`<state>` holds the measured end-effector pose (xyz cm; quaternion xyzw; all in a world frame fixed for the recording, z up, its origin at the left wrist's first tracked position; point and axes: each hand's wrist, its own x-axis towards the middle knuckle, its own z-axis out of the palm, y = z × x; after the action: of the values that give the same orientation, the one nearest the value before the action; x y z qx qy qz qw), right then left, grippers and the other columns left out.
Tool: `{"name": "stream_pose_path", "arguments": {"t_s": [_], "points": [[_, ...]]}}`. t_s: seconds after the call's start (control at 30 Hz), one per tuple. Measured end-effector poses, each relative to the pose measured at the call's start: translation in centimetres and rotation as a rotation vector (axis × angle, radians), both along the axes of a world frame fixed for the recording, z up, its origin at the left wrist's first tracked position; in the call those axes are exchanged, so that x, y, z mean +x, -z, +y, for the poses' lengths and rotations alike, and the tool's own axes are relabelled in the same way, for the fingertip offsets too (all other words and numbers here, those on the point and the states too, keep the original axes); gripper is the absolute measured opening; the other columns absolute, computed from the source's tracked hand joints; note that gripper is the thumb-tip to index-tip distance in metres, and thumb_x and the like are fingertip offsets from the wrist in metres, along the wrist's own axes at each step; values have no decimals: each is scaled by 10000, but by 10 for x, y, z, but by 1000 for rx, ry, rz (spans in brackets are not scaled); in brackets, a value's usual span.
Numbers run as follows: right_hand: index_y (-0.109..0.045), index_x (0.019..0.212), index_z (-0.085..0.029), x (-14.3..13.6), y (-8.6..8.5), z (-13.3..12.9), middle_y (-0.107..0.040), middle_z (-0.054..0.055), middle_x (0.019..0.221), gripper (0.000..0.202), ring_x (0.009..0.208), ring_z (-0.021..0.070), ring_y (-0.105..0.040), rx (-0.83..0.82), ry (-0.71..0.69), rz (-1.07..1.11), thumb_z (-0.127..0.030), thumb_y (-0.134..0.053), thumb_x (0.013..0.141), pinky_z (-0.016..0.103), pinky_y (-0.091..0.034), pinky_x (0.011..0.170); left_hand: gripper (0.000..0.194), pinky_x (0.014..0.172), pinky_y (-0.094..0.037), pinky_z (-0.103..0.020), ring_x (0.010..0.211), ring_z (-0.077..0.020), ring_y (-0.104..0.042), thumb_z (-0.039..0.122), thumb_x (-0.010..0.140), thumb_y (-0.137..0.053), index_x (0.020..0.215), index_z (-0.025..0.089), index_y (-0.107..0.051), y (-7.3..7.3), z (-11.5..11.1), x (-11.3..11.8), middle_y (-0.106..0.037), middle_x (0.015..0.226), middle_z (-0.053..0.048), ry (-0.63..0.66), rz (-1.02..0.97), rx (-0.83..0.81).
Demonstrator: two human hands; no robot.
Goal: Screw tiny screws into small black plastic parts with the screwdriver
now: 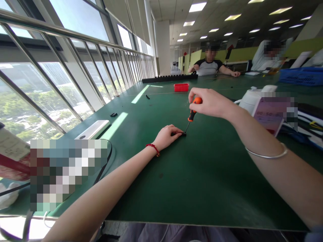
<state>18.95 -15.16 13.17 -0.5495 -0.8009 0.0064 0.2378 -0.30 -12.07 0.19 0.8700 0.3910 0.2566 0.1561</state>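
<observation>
My left hand (167,135) presses a small black part (182,134) flat on the green table (202,178); a red cord is tied round that wrist. My right hand (210,102) grips the orange and black handle of a small screwdriver (193,112). The screwdriver stands nearly upright, and its tip rests on the black part just right of my left fingers. A silver bangle circles my right forearm.
A red tray (181,87) and a long black strip (169,78) lie farther back. Small black parts (113,114) sit to the left near a white box (93,129). A white device (254,98) and blue crate (301,75) stand right. Two people sit at the far end.
</observation>
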Motion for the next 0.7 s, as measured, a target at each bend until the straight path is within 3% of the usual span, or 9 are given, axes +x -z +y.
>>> {"name": "stream_pose_path", "arguments": {"t_s": [0.1,0.23,0.33,0.4,0.5,0.57,0.7], "points": [[-561,798,-210,0,1,1,-552,-2,666,163,579,133,-445,-12,-14,6,-367,-528,772,290,-289,575,237,806,-481,-288,853,-172,-584,270,894,-546,1016,213,-740,0,0,0,-645,938,-55,0,5,-2],[-564,691,-201,1,1,0,-516,6,594,340,527,128,-410,-48,-27,2,-451,-409,860,302,-278,559,235,818,-477,-287,868,-172,-584,271,895,-545,1013,212,-739,0,0,0,-646,940,-53,-4,11,-3],[-581,831,-211,1,1,0,-561,-4,673,139,565,126,-440,13,-19,-4,-328,-535,770,286,-287,568,235,818,-473,-285,879,-174,-583,275,896,-545,1015,213,-738,0,0,0,-645,940,-51,-7,7,0],[-570,867,-216,0,2,1,-564,-10,688,173,584,129,-452,32,-15,1,-328,-577,736,279,-293,574,233,816,-473,-283,878,-173,-583,278,895,-547,1015,216,-737,0,0,0,-645,937,-48,-5,4,2],[-557,734,-210,0,4,3,-515,-9,609,310,537,123,-414,-6,-31,13,-487,-460,834,287,-281,560,232,811,-476,-284,871,-174,-586,279,894,-549,1008,212,-739,0,0,0,-646,933,-50,-3,4,-2],[-555,695,-207,-1,4,3,-497,-6,581,382,517,121,-395,-14,-42,16,-497,-382,874,291,-271,554,235,810,-478,-287,865,-175,-586,276,894,-547,1010,207,-739,0,1,0,-647,934,-54,-1,2,-2],[-571,844,-217,-2,4,1,-563,-8,671,137,572,127,-440,55,-16,9,-324,-539,766,279,-282,570,234,813,-477,-287,865,-174,-584,276,892,-549,1013,213,-739,1,1,0,-646,932,-51,-1,-5,4]]}}
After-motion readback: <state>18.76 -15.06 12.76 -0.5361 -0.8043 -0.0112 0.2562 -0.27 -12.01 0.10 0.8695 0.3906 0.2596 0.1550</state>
